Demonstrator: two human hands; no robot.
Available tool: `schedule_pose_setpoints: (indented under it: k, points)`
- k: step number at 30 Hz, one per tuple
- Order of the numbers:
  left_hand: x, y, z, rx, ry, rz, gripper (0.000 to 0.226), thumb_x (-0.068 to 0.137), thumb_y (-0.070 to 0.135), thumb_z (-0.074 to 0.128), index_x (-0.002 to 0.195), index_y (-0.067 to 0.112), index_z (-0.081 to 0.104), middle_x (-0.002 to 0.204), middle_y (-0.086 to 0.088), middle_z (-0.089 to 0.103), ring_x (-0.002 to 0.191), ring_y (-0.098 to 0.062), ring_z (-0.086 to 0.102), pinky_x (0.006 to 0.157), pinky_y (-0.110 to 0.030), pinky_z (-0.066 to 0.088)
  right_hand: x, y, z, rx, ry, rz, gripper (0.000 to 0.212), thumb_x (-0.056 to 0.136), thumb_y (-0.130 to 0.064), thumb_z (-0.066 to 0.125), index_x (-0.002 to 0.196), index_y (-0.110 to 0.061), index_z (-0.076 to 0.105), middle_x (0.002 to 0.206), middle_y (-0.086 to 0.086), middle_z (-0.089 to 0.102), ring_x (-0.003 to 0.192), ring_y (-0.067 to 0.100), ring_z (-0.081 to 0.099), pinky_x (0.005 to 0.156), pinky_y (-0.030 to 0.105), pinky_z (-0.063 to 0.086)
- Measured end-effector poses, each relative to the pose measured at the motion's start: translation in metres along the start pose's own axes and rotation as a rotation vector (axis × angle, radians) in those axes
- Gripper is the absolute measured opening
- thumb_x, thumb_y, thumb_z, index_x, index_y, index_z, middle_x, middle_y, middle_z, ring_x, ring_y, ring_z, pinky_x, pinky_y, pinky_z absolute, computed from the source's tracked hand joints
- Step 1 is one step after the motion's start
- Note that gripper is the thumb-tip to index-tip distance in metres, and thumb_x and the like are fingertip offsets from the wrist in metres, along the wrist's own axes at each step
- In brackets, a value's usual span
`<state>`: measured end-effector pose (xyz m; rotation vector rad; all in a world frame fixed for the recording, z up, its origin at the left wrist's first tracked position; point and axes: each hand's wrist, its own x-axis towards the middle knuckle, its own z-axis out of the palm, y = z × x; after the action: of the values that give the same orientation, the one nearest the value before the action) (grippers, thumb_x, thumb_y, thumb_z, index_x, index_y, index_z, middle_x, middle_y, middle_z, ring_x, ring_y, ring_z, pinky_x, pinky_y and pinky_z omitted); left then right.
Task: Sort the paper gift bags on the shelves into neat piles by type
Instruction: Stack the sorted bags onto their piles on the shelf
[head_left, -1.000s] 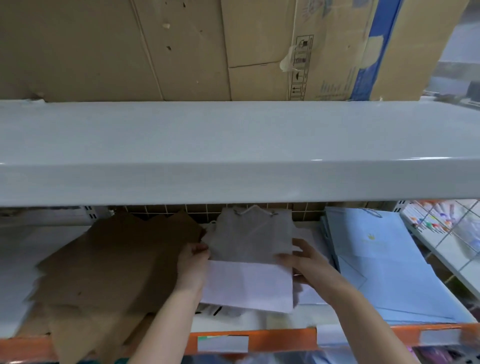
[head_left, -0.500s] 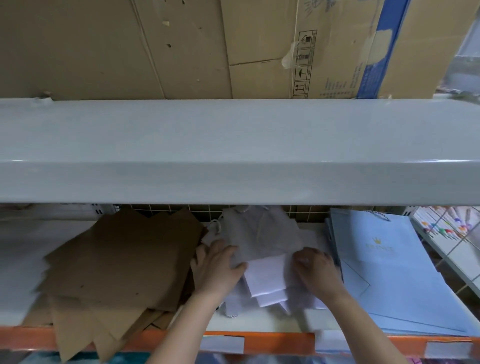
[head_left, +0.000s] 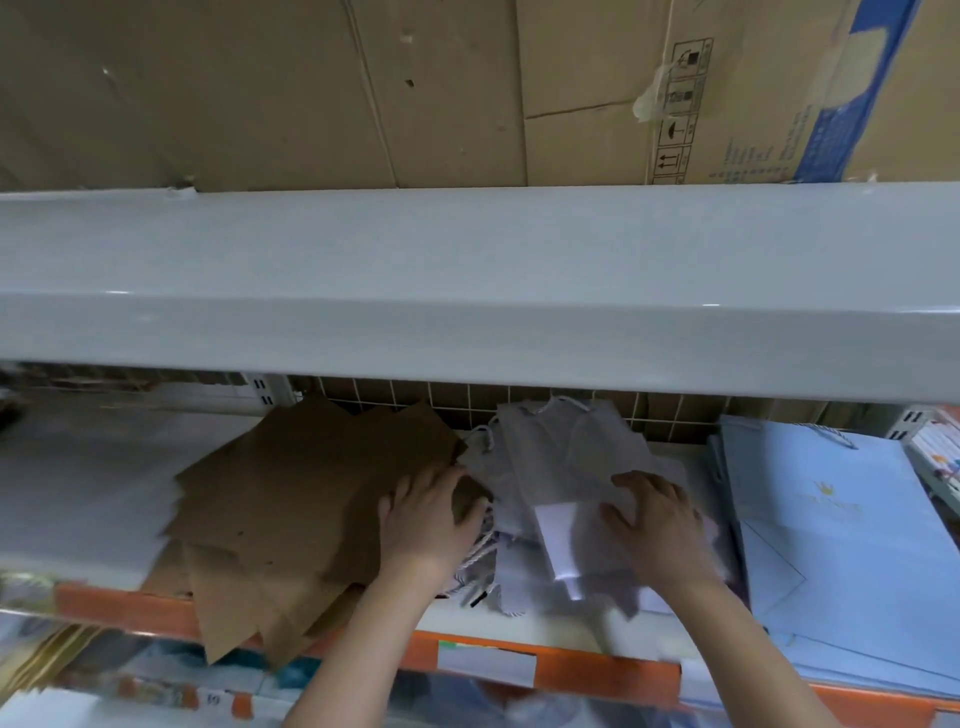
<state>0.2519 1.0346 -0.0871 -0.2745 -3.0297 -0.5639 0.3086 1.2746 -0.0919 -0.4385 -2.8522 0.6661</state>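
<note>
A messy pile of white paper gift bags (head_left: 566, 457) with rope handles (head_left: 480, 553) lies mid-shelf. My right hand (head_left: 657, 525) presses flat on top of this pile. At the pile's left edge my left hand (head_left: 428, 522) rests palm down, where the white bags meet a fanned heap of brown kraft bags (head_left: 291, 509). The brown bags overhang the shelf's front. A stack of light blue bags (head_left: 831, 545) with a gold crown print lies to the right. Neither hand visibly grips anything.
The grey upper shelf (head_left: 467, 291) hangs low over the working shelf (head_left: 78, 493), leaving a narrow gap. Cardboard boxes (head_left: 311, 88) stand on top. A wire grid (head_left: 415, 395) backs the shelf, and an orange rail (head_left: 597, 670) with a label edges its front.
The white bag I held up between both hands has been laid on the pile. Both hands now lie flat, the left one shifted left toward the brown bags.
</note>
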Motion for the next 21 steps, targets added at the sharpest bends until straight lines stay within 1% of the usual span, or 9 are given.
schedule_pose_setpoints:
  k: [3, 6, 10, 12, 14, 16, 19, 21]
  points:
    - [-0.005, -0.027, -0.014, -0.023, 0.022, -0.073, 0.051, 0.094, 0.053, 0.04, 0.142, 0.036, 0.036, 0.149, 0.006, 0.036, 0.137, -0.021, 0.031, 0.109, -0.039, 0.024, -0.004, -0.028, 0.005, 0.046, 0.022, -0.071, 0.037, 0.093, -0.034, 0.056, 0.128, -0.025, 0.055, 0.137, -0.001, 0.052, 0.128, 0.023, 0.042, 0.099, 0.034, 0.035]
    - [-0.017, -0.061, -0.031, -0.065, 0.072, -0.116, 0.052, 0.094, 0.049, 0.043, 0.143, 0.032, 0.036, 0.143, 0.004, 0.043, 0.131, -0.02, 0.039, 0.106, -0.038, 0.033, -0.009, -0.059, 0.012, 0.072, 0.019, -0.121, 0.035, 0.092, -0.032, 0.057, 0.126, -0.024, 0.057, 0.134, 0.001, 0.054, 0.126, 0.024, 0.045, 0.097, 0.035, 0.04]
    - [-0.036, -0.115, -0.062, 0.031, 0.181, -0.13, 0.049, 0.094, 0.046, 0.045, 0.139, 0.027, 0.043, 0.136, 0.003, 0.051, 0.125, -0.019, 0.047, 0.101, -0.034, 0.037, -0.022, -0.102, 0.03, 0.004, 0.0, -0.143, 0.037, 0.093, -0.036, 0.054, 0.129, -0.027, 0.053, 0.133, -0.002, 0.055, 0.123, 0.023, 0.047, 0.093, 0.033, 0.041]
    - [-0.042, -0.142, -0.077, 0.013, 0.169, -0.146, 0.05, 0.094, 0.045, 0.046, 0.141, 0.027, 0.041, 0.136, 0.0, 0.051, 0.123, -0.021, 0.049, 0.1, -0.036, 0.041, -0.031, -0.129, 0.04, 0.007, -0.017, -0.135, 0.034, 0.092, -0.039, 0.053, 0.125, -0.03, 0.054, 0.127, -0.003, 0.058, 0.119, 0.022, 0.05, 0.092, 0.031, 0.04]
    - [-0.047, -0.169, -0.092, -0.021, 0.146, -0.158, 0.051, 0.095, 0.046, 0.045, 0.142, 0.027, 0.039, 0.138, 0.0, 0.05, 0.123, -0.021, 0.05, 0.1, -0.038, 0.043, -0.041, -0.158, 0.053, 0.026, -0.034, -0.131, 0.027, 0.092, -0.042, 0.052, 0.117, -0.034, 0.056, 0.117, -0.003, 0.061, 0.113, 0.021, 0.053, 0.09, 0.032, 0.041]
    - [-0.051, -0.2, -0.106, -0.007, 0.151, -0.156, 0.05, 0.095, 0.047, 0.043, 0.141, 0.027, 0.039, 0.139, 0.001, 0.049, 0.123, -0.019, 0.051, 0.099, -0.037, 0.043, -0.051, -0.187, 0.067, 0.019, -0.05, -0.123, 0.023, 0.091, -0.043, 0.052, 0.111, -0.034, 0.056, 0.111, -0.003, 0.061, 0.111, 0.022, 0.054, 0.09, 0.033, 0.04]
    - [-0.058, -0.247, -0.126, 0.045, 0.177, -0.138, 0.047, 0.094, 0.047, 0.043, 0.137, 0.027, 0.044, 0.134, 0.003, 0.054, 0.12, -0.018, 0.053, 0.095, -0.035, 0.041, -0.065, -0.228, 0.09, -0.021, -0.074, -0.102, 0.025, 0.089, -0.044, 0.053, 0.112, -0.034, 0.056, 0.116, -0.001, 0.058, 0.116, 0.024, 0.05, 0.094, 0.035, 0.038]
    - [-0.062, -0.278, -0.139, 0.06, 0.207, -0.122, 0.043, 0.093, 0.044, 0.048, 0.132, 0.025, 0.051, 0.128, 0.002, 0.059, 0.114, -0.021, 0.057, 0.091, -0.036, 0.043, -0.074, -0.255, 0.104, -0.022, -0.103, -0.091, 0.029, 0.09, -0.046, 0.051, 0.116, -0.036, 0.055, 0.122, -0.003, 0.055, 0.121, 0.024, 0.046, 0.096, 0.036, 0.038]
